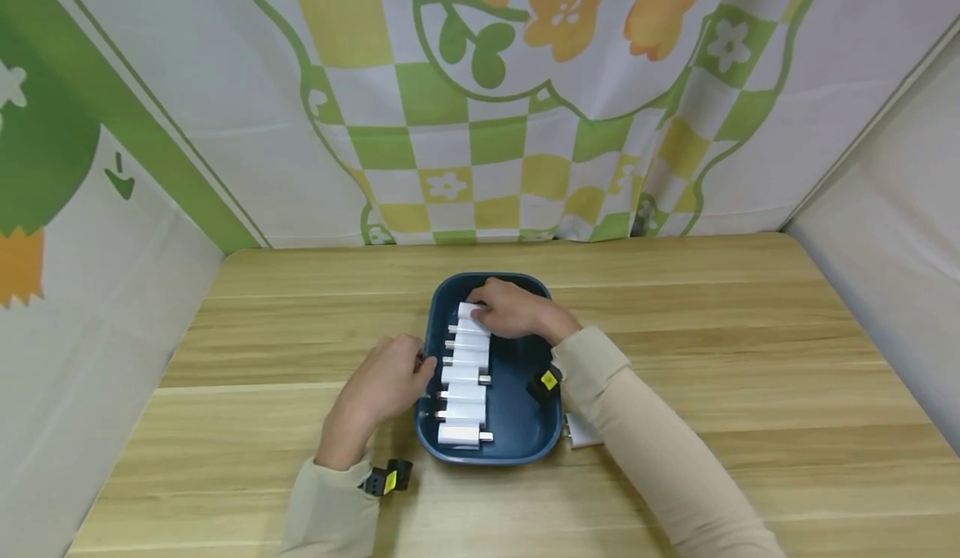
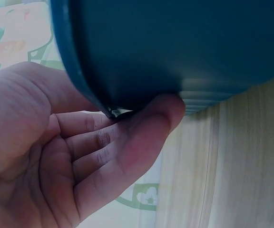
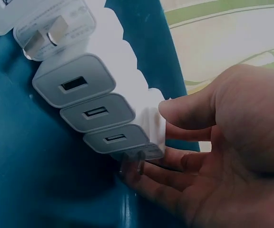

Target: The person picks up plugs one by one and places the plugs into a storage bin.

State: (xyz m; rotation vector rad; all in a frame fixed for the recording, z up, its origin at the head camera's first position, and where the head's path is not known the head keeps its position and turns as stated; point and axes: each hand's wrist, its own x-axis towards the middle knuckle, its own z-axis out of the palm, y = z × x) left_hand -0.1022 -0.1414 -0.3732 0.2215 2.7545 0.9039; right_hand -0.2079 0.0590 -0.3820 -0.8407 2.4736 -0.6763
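White USB wall chargers (image 1: 463, 414) stand in a row along the left side of a dark blue tray (image 1: 498, 459). Most of their metal prongs point left, while a few point right. At the far end of the row, my right hand (image 1: 510, 308) pinches the last charger (image 3: 156, 121) between thumb and fingers. In the right wrist view its prongs face the opposite way from the USB ports of the neighbouring chargers. My left hand (image 1: 386, 381) grips the tray's left rim, its thumb and fingers around the edge in the left wrist view.
Another white charger (image 1: 583, 431) lies on the wooden table (image 1: 712, 308) just right of the tray, partly hidden by my right sleeve. A patterned curtain (image 1: 465, 166) hangs behind the table, with pale cloth walls at both sides.
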